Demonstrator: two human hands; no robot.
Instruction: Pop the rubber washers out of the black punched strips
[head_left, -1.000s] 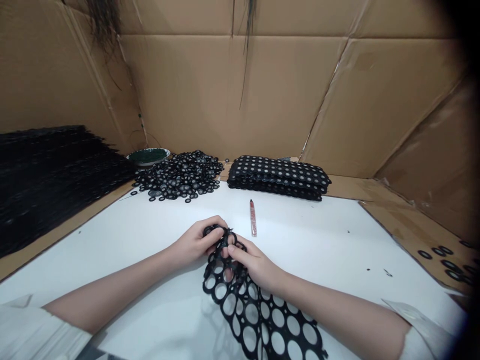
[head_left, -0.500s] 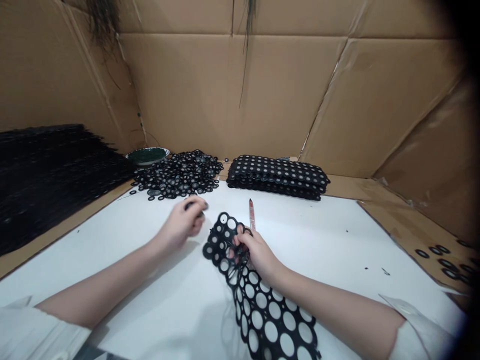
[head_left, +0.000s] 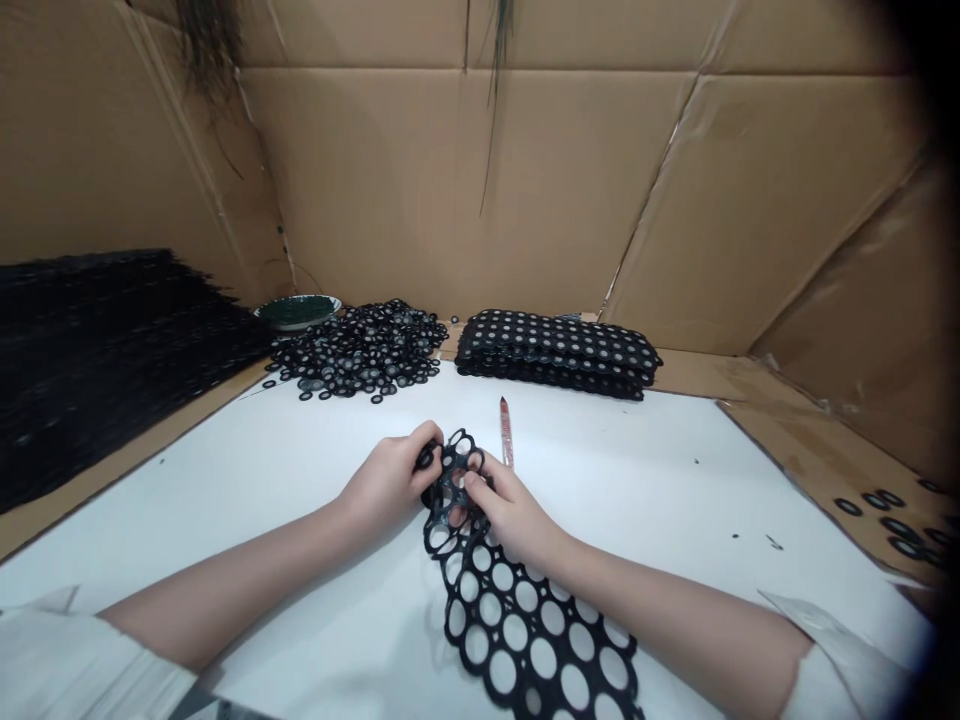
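Two bare hands in the head view, close together: left hand [head_left: 386, 475] and right hand [head_left: 525, 515], both at the upper end of a black perforated sheet [head_left: 529, 645], low in the centre over a white table [head_left: 652, 460]. Left hand back beside the sheet after being apart from it half a second ago, off to the left with something dark in curled fingers. Now clamped on a black ring-shaped piece [head_left: 424, 458] at the sheet's upper left edge; loose ring or part of the sheet, impossible to tell. Right hand in nearly the same place as before, thumb and fingers pinched on the sheet, fingertips partly visible through its holes. Upper end of the sheet, spread out to the left half a second ago, now narrower and bunched between both.

Lower end of the sheet slanting down to the right, past the right forearm and out at the bottom of the view. Just beyond the right hand, a red pencil [head_left: 506, 435], dark tip pointing away. Along the far edge, unmoved: a heap of small black rings [head_left: 367, 345] at left, a stack of black perforated pieces [head_left: 555, 345] at right, narrow gap between. Behind both, a cardboard wall [head_left: 375, 180]. Open white surface on either side of the forearms, widest to the right, with a few dark specks.
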